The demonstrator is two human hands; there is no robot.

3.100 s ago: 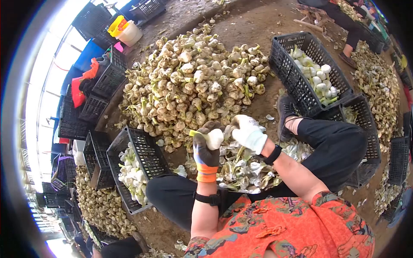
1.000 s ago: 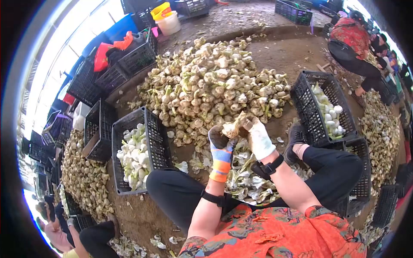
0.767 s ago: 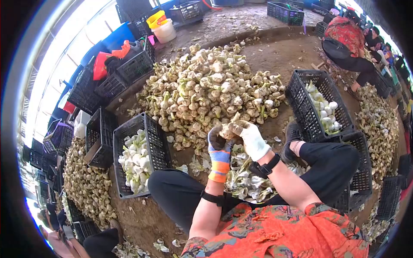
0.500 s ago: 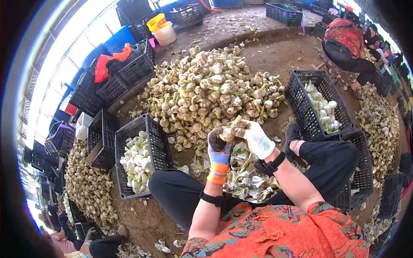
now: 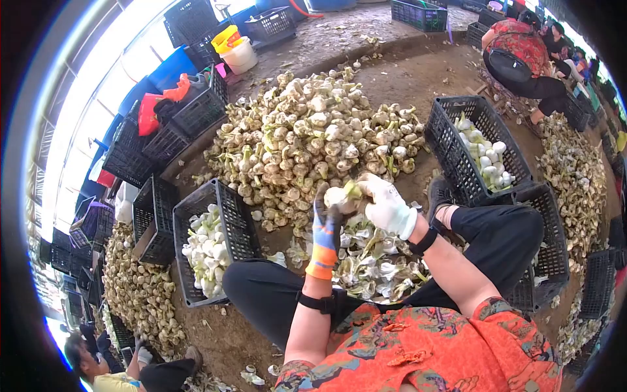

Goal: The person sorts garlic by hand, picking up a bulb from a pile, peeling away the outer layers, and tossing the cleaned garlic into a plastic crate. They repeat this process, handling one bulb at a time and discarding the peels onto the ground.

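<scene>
Head view, centre of frame: one garlic bulb [image 5: 339, 196] is pinched between the left hand [image 5: 325, 225] and the right hand [image 5: 386, 206], both gloved and closed on it. It looks light, firm, papery-skinned; best gripped round the body. Two crates [image 5: 215, 242] [image 5: 480, 147] hold peeled bulbs.

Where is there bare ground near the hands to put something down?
Bare earth shows between the big garlic pile and the right crate, and beyond the pile toward the white bucket. Under the left hand and right hand, which hold a bulb, peelings cover the ground.
</scene>
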